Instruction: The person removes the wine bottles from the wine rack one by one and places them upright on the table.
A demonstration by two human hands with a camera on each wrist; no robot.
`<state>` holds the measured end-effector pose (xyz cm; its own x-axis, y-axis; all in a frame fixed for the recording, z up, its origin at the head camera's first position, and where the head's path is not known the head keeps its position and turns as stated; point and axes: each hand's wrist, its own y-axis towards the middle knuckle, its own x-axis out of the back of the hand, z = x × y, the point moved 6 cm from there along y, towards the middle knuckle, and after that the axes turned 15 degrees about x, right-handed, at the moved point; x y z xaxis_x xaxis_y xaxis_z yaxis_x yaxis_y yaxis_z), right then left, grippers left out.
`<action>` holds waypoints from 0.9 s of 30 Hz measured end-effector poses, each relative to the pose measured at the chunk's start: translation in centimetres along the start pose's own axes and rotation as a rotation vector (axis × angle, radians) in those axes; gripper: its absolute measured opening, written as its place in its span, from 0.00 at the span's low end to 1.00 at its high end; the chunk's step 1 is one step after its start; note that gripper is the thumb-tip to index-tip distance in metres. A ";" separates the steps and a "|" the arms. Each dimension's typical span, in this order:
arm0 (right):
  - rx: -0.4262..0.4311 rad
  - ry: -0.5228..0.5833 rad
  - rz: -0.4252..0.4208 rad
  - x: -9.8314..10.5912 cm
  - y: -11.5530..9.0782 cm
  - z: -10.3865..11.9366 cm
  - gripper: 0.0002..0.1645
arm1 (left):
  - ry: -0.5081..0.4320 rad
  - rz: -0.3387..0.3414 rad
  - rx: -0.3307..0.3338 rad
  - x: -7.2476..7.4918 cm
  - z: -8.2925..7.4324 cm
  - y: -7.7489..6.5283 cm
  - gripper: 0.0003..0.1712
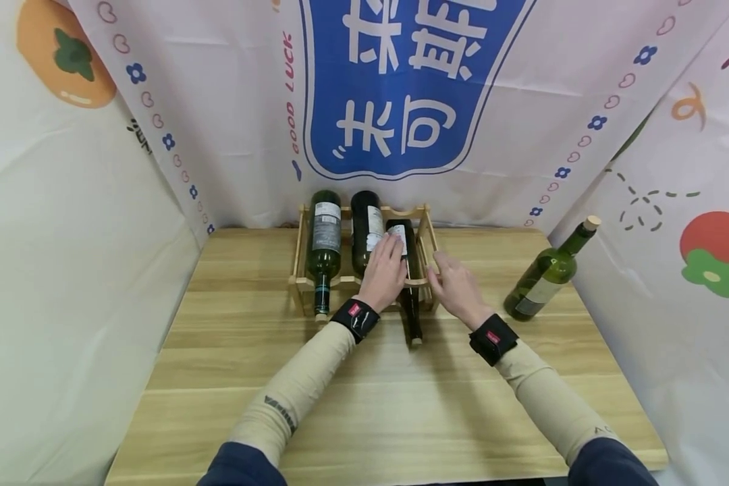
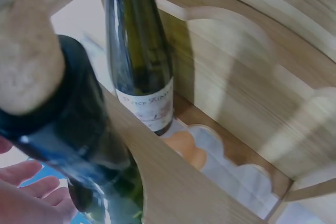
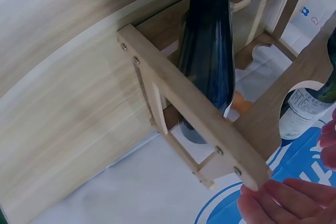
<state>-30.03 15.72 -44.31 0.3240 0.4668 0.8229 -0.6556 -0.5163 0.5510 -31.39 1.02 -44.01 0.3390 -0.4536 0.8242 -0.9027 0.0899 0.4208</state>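
A wooden wine rack (image 1: pixel 343 279) stands at the back of the table. Two dark corked bottles lie across its top, the left bottle (image 1: pixel 326 233) and the middle bottle (image 1: pixel 364 214). Lower down on the right, a slimmer bottle (image 1: pixel 412 314) points its neck toward me. My left hand (image 1: pixel 384 270) reaches over the middle bottle, fingers extended and overlapping the slim bottle's label; the wrist hides the middle bottle's neck in the head view. At the rack's front right corner, my right hand (image 1: pixel 455 287) has its fingertips right by the wooden end, fingers fairly straight in the right wrist view.
A green corked bottle (image 1: pixel 541 280) stands upright on the wooden table (image 1: pixel 364 418), to the right of the rack. Printed cloth (image 1: pixel 231 121) hangs close behind the rack, with more cloth along both sides of the table.
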 end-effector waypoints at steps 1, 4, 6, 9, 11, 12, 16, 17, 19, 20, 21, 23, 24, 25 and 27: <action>0.005 0.004 0.007 -0.1 0.1 0.1 0.22 | 0.002 -0.003 0.002 0.0 0.2 -0.1 0.23; 0.028 0.019 0.029 -0.6 0.5 0.6 0.25 | 0.001 -0.029 0.007 0.5 0.9 -0.2 0.23; 0.062 0.018 0.035 -0.9 0.8 0.9 0.27 | 0.012 -0.046 0.007 0.9 1.3 -0.2 0.22; 0.132 0.012 0.025 -1.3 1.3 1.5 0.28 | 0.033 -0.047 0.009 1.5 2.0 0.0 0.21; 0.183 0.008 0.002 -1.5 1.6 2.0 0.28 | 0.038 -0.037 0.019 1.8 2.5 0.0 0.22; 0.202 0.010 -0.002 -1.7 1.7 2.2 0.28 | 0.042 -0.033 0.023 1.9 2.7 0.1 0.22; 0.258 0.018 0.040 -2.5 1.9 3.2 0.30 | 0.063 -0.006 0.060 2.2 3.8 0.0 0.23; 0.266 0.021 0.062 -2.7 2.0 3.5 0.30 | 0.067 -0.004 0.068 2.3 4.1 0.0 0.23; 0.278 0.024 0.097 -3.1 2.0 3.9 0.31 | 0.070 0.007 0.086 2.5 4.5 0.0 0.24; 0.285 0.026 0.106 -3.2 2.1 4.1 0.32 | 0.069 0.011 0.091 2.7 4.7 0.0 0.24; 0.291 0.030 0.112 -3.3 2.1 4.3 0.32 | 0.066 0.018 0.097 2.8 4.8 0.0 0.25; 0.301 0.036 0.111 -3.4 2.2 4.7 0.33 | 0.066 0.030 0.102 3.0 5.2 -0.1 0.27; 0.307 0.038 0.105 -3.5 2.3 4.9 0.34 | 0.068 0.039 0.105 3.0 5.3 -0.2 0.28; 0.314 0.040 0.102 -3.6 2.3 5.1 0.35 | 0.068 0.045 0.106 3.1 5.5 -0.2 0.30; 0.328 0.039 0.095 -3.9 2.4 5.4 0.36 | 0.074 0.058 0.110 3.2 5.8 -0.4 0.32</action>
<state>-29.16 8.79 -45.40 0.2416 0.4298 0.8700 -0.4249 -0.7592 0.4930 -31.52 -5.57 -43.73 0.3007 -0.3837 0.8731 -0.9434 0.0144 0.3312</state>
